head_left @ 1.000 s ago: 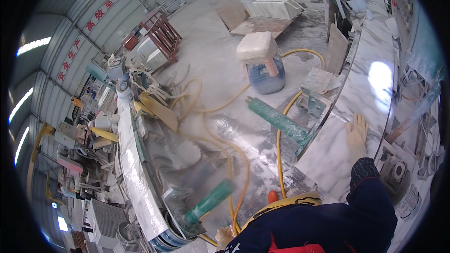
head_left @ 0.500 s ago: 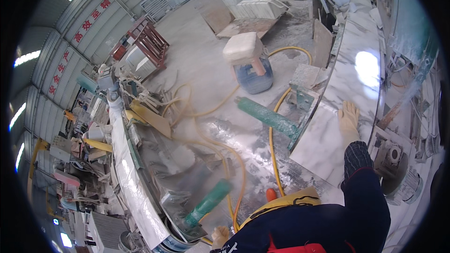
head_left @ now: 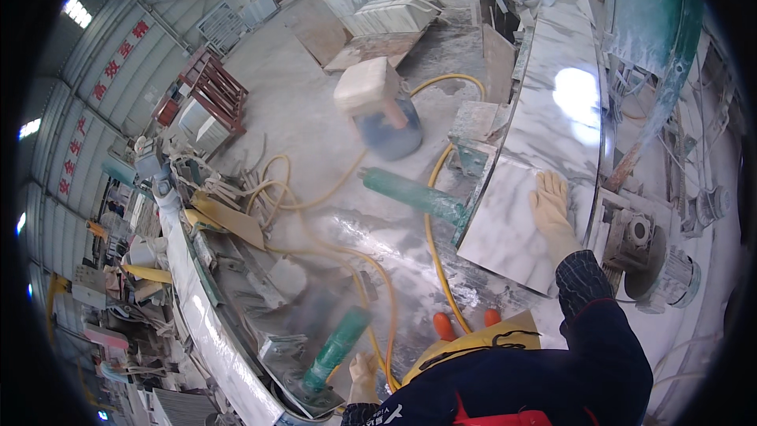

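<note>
My right hand, in a cream rubber glove, lies flat with fingers stretched on a white marble slab with grey veins. The slab rests at the near end of a long line of marble on the right. My left hand, gloved alike, hangs low near the bottom edge, beside a green roller. Its fingers look loosely bent and apart, with nothing seen in them. A second green roller sticks out from the right-hand line toward the middle.
Yellow hoses snake over the wet floor. A blue container with a whitish block on top stands ahead. Marble slabs are stacked farther off. A motor sits at right. Another long bench runs along the left.
The view has shifted, so the surroundings sit farther left. My left hand has risen further into view, and a second orange boot tip shows. My right hand stays on the slab.
</note>
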A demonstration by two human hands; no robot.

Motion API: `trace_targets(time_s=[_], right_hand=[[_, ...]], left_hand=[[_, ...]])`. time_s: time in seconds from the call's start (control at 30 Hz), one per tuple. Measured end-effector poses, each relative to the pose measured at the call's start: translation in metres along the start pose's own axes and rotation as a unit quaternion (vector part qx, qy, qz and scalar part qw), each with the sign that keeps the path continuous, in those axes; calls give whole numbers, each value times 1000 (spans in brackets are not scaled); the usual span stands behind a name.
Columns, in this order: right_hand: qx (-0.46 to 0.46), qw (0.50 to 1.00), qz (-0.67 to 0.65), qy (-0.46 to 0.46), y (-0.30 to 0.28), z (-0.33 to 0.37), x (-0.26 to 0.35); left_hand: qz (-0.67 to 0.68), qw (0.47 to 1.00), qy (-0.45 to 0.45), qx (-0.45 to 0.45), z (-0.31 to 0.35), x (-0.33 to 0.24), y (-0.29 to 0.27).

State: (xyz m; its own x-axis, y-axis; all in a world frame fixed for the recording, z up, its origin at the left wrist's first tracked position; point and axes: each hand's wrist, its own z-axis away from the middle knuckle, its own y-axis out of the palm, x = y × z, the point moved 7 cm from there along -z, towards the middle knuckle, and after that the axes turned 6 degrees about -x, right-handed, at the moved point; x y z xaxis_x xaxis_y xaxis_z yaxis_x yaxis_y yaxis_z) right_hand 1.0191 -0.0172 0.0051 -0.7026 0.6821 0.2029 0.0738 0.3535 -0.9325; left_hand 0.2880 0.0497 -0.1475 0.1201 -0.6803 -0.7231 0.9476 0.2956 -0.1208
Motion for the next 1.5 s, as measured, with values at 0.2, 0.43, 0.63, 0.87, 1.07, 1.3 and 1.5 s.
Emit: trace_targets(time_s=[0.2, 0.43, 0.63, 0.87, 1.07, 1.3, 1.5], right_hand=[[8, 999, -22, -22, -6, -9, -3], [38, 998, -51, -29, -14, -13, 0], [169, 957, -136, -190, -39, 96, 84], [114, 955, -34, -273, -31, 118, 93], [112, 952, -131, -253, -28, 115, 87], [149, 954, -108, -235, -35, 108, 85], [136, 950, -61, -274, -34, 105, 86]], left_hand=[[-14, 1000, -26, -6, 26, 28, -22], [40, 994, -77, -64, 66, 100, -72], [-229, 948, 217, 27, 86, 120, -101], [-252, 964, 87, -2, 16, 119, -126], [136, 983, -28, -118, 52, 62, -98], [276, 912, 3, -305, 43, 100, -236], [153, 811, 137, -549, 47, 104, -362]])
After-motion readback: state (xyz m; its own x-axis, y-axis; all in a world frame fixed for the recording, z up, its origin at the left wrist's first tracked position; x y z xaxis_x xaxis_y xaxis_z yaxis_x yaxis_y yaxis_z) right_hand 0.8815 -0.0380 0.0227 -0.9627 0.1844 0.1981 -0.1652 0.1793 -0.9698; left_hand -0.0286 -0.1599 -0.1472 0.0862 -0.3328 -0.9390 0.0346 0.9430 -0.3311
